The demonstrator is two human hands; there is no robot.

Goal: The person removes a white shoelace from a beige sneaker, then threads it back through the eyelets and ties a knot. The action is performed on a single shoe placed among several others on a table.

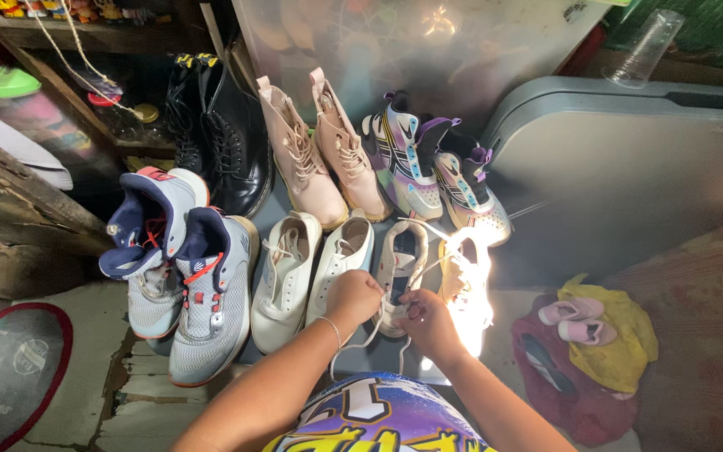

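Observation:
My left hand (353,300) and my right hand (428,322) meet over a white low sneaker (401,264) and pinch its white laces (368,339), which trail down toward me. Its mate (467,280) lies just to the right in a bright patch of light. A bracelet sits on my left wrist.
Left of my hands lie a cream pair of sneakers (307,276) and grey-and-navy high-tops (186,268). Behind stand black boots (223,138), pink boots (320,155) and colourful sneakers (433,163). A grey folded table (629,167) leans at right; small pink shoes (575,318) rest on yellow cloth.

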